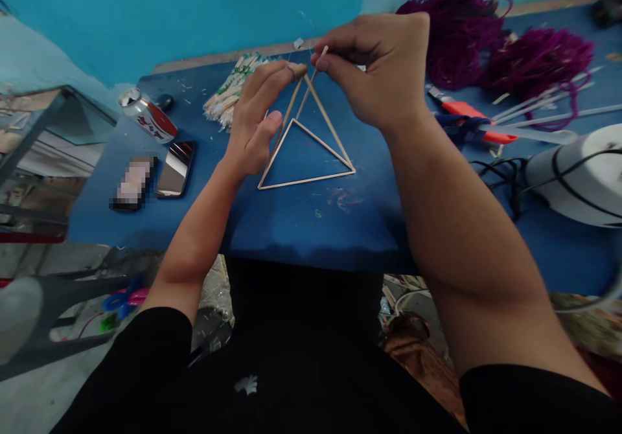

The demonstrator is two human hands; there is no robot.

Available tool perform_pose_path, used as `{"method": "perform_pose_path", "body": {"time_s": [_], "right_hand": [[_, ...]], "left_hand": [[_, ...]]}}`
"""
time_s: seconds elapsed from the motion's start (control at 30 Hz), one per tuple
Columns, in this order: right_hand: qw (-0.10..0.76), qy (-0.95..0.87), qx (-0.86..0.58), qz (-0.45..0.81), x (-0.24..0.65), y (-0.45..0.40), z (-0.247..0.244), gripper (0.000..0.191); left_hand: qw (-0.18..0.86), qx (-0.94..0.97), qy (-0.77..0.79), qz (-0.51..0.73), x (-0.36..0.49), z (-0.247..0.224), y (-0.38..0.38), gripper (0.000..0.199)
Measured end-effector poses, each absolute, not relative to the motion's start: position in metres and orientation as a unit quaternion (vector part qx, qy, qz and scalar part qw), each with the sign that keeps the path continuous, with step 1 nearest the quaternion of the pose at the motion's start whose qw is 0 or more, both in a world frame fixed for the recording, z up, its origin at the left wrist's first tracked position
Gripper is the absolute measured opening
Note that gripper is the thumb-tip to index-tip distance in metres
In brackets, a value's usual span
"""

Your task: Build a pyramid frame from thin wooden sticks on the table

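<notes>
A pyramid-shaped frame of thin wooden sticks [306, 179] stands on the blue table, its triangular base flat and its leaning sticks meeting at the top. My left hand [260, 110] steadies it from the left, fingertips at the top joint and thumb lower down beside the left leaning stick. Between the thumb and fingers of my right hand [383, 65] is the upper end of a thin wooden stick [306, 95]. That stick slants down to the back corner of the base. Whether it touches the top joint is hard to see.
Left of the frame are packs of wrapped sticks [228, 94], a drink can [150, 118] and two phones [175, 170]. Purple yarn [451, 39], an orange-handled tool [486, 122] and a white device [578, 175] with a black cord lie right. A blue wall [218, 13] rises behind.
</notes>
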State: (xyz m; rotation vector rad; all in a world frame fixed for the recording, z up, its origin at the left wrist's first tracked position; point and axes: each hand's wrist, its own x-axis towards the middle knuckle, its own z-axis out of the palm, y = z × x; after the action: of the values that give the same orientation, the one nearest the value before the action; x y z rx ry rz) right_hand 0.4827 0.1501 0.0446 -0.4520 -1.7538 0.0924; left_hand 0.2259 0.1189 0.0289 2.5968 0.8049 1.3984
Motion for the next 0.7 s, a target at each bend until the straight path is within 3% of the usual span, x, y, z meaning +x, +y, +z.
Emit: {"method": "perform_pose_path", "body": {"time_s": [0.7], "right_hand": [[0.607, -0.772, -0.188, 0.022, 0.4822, 0.1534, 0.0401, 0.018]], "left_hand": [[0.042, 0.849, 0.255, 0.461, 0.2269, 0.0269, 0.1185, 0.073]]}}
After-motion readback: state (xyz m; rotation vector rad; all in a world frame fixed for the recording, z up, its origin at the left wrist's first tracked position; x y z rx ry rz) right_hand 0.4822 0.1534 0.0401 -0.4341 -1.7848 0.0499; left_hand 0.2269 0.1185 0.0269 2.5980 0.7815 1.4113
